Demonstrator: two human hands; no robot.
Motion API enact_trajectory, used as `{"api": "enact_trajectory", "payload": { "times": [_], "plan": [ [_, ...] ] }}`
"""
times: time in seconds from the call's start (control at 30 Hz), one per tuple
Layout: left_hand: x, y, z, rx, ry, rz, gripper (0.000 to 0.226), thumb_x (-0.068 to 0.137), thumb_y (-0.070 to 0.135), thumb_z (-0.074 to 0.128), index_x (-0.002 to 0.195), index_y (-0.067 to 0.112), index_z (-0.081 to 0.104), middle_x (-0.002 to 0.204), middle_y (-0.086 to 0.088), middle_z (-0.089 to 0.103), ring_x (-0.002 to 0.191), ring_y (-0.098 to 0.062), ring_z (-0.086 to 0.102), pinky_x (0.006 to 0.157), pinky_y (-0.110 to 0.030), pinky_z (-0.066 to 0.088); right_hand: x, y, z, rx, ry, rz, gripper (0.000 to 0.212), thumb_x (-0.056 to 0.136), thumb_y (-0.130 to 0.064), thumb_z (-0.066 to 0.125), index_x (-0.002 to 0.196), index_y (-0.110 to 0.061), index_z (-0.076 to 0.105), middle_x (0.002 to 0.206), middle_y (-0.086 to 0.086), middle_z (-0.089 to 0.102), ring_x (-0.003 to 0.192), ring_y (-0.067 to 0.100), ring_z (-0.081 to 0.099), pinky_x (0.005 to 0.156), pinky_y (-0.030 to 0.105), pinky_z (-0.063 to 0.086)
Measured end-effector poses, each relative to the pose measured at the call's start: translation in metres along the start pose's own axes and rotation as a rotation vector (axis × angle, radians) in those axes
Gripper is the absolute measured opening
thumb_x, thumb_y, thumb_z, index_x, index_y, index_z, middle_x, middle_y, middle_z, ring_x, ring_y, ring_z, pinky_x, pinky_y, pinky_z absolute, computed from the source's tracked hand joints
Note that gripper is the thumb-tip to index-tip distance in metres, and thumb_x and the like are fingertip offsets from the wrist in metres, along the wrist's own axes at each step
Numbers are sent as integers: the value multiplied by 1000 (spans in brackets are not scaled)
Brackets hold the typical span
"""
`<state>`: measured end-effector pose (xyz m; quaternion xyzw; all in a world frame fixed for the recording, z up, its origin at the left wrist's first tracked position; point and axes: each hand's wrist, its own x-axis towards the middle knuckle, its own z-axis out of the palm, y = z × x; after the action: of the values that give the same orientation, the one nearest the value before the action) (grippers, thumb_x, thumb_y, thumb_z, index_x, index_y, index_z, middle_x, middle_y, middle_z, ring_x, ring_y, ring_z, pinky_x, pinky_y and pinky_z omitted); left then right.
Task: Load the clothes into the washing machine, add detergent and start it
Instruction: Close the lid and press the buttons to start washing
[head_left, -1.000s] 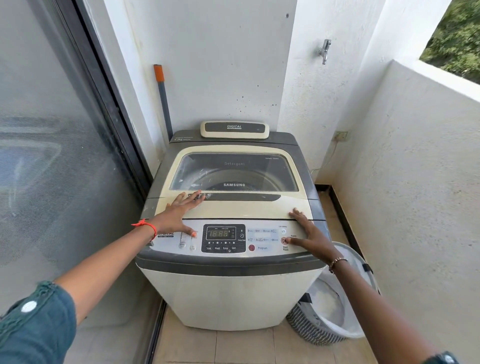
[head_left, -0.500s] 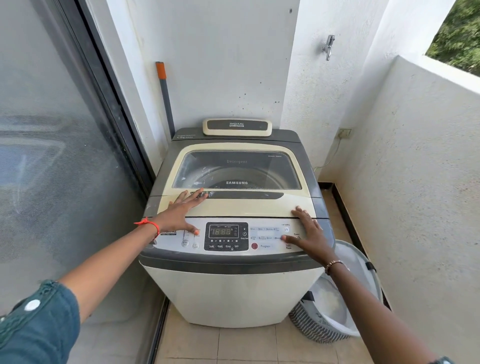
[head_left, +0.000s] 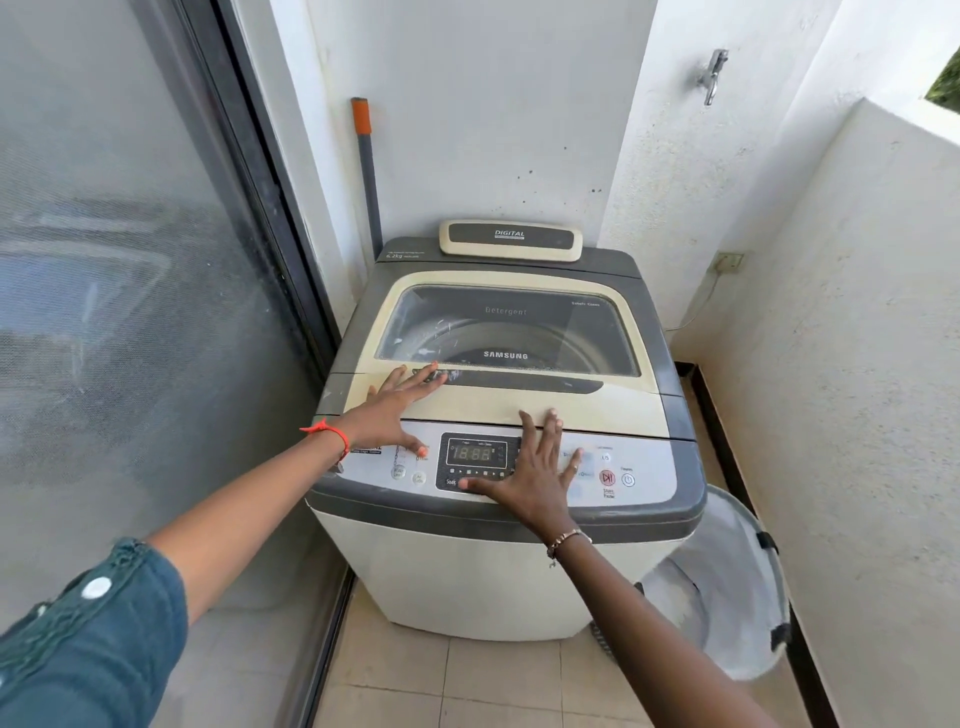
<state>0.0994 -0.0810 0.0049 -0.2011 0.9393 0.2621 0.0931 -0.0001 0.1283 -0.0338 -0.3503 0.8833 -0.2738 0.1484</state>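
A cream and grey top-loading washing machine (head_left: 467, 577) stands in the corner, its glass-windowed lid (head_left: 509, 332) down. The lit display (head_left: 470, 453) on the control panel reads 18:88. My left hand (head_left: 395, 410) lies flat with fingers spread on the lid's front left, thumb on the panel. My right hand (head_left: 535, 470) lies spread over the panel's middle, thumb tip on the buttons below the display, fingertips reaching the lid's edge. The red start/pause button (head_left: 607, 477) and the power button (head_left: 628, 480) show to its right. No clothes or detergent are visible.
A white laundry basket (head_left: 727, 582) with a striped outside leans on the floor right of the machine. A grey pole with an orange tip (head_left: 366, 171) stands behind it. A tap (head_left: 712, 75) juts from the wall. A glass sliding door (head_left: 130, 312) fills the left.
My right hand has slid left from the start/pause side of the panel to the middle, over the buttons by the display. My left hand has stayed on the lid.
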Motion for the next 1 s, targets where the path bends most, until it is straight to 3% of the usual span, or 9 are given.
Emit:
{"api": "enact_trajectory", "payload": {
  "times": [0.33, 0.43, 0.53, 0.6, 0.63, 0.73, 0.8, 0.87, 1.0],
  "plan": [
    [1, -2, 2, 15, 11, 4, 111, 69, 31, 80, 143, 45, -2, 144, 30, -16, 143, -21, -18, 112, -61, -6, 0, 2, 3, 64, 60, 33, 115, 59, -59, 74, 146, -24, 7, 157, -1, -13, 144, 15, -16, 111, 52, -16],
    [0, 0, 3, 21, 29, -4, 112, 68, 34, 80, 144, 43, -2, 151, 23, -15, 143, -21, -18, 112, -62, -4, 1, -2, 4, 108, 77, 46, 115, 58, -53, 77, 145, -26, 7, 157, -1, -12, 144, 15, -14, 111, 52, -15],
    [2, 4, 7, 55, 34, -16, 115, 61, 61, 74, 146, 42, -2, 154, 17, -17, 142, -22, -21, 109, -60, -9, 3, -5, 3, 132, 68, 43, 113, 57, -47, 79, 144, -30, 8, 156, 1, -13, 144, 16, -16, 110, 54, -15],
    [1, 9, 8, -20, 52, -30, 116, 52, 86, 53, 145, 43, -1, 154, 18, -14, 142, -20, -23, 110, -57, -12, 3, -4, 3, 131, 55, 18, 113, 58, -47, 78, 144, -32, 8, 156, 0, -16, 143, 15, -18, 109, 54, -16],
    [-1, 13, 8, -125, 77, -35, 112, 53, 89, 45, 146, 41, 2, 155, 17, -10, 142, -18, -22, 110, -55, -15, 4, -4, 2, 127, 42, -2, 112, 58, -47, 78, 144, -33, 8, 155, 0, -17, 143, 15, -17, 110, 53, -16],
    [-7, 26, 14, -576, 213, 24, 83, 73, 67, 40, 146, 31, 21, 155, 9, 13, 143, -4, -7, 115, -39, -14, 15, -5, 0, 126, -19, -183, 110, 58, -40, 80, 143, -29, 12, 156, -1, -11, 144, 11, -11, 116, 47, -8],
    [-12, 37, 26, -767, 296, 106, 71, 79, 56, 42, 141, 22, 37, 152, 3, 28, 142, 0, 11, 117, -24, 2, 25, -4, -6, 300, -81, -348, 99, 63, -28, 81, 142, -20, 22, 157, -1, 6, 144, 8, 7, 119, 38, 11],
    [-16, 46, 41, -869, 333, 140, 64, 82, 48, 43, 134, 10, 47, 145, -4, 42, 139, -4, 28, 112, -13, 19, 30, -2, -12, 523, -132, -378, 82, 71, -20, 77, 139, -14, 32, 151, -5, 28, 138, 3, 28, 115, 28, 26],
    [-12, 52, 64, -894, 390, 162, 53, 87, 37, 41, 125, 3, 54, 132, -13, 55, 131, -13, 44, 113, -25, 30, 33, 5, -15, 784, -103, -277, 46, 83, -17, 59, 127, -2, 50, 134, 5, 54, 126, 8, 50, 110, 35, 37]
  ]
}}
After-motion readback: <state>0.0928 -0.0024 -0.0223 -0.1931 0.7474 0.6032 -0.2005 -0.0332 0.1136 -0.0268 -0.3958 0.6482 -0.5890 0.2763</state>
